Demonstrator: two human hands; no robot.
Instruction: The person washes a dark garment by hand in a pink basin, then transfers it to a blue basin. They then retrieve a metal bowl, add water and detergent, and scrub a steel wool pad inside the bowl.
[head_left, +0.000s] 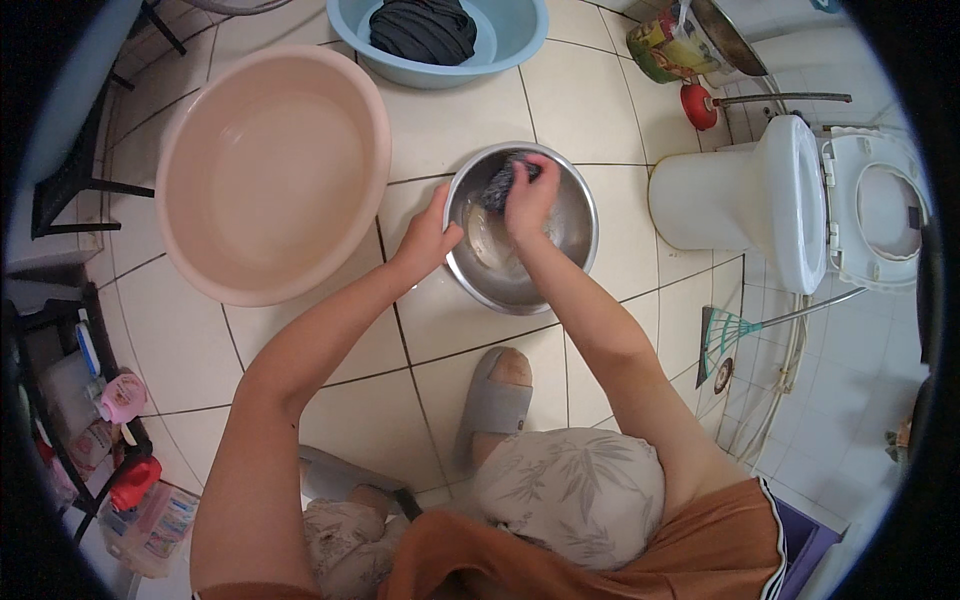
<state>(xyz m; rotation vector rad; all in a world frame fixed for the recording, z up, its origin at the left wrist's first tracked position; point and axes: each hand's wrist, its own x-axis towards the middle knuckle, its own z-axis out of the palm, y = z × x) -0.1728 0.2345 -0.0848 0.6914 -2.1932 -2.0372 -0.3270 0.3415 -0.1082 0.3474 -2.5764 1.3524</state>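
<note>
A round stainless steel basin (577, 217) stands on the tiled floor before me, with a shallow pool of liquid at its bottom. My left hand (426, 238) grips its left rim, thumb over the edge. Inside it, my right hand (531, 196) has its fingers around a dark grey, mottled scrubber or cloth (496, 187) pressed to the far wall; the exact kind is unclear. Left of the basin is a large pink plastic tub (274, 169), which seems to hold clear water. Farther off, a blue plastic tub (502, 30) holds a bundle of dark cloth (424, 31).
To the right are a white toilet (701, 196) with raised lid, a red plunger (699, 105) and a green-headed broom or rake (727, 341) by a floor drain (723, 375). A rack with bottles (122, 397) lines the left side. My slippered foot (495, 397) is just below the basin.
</note>
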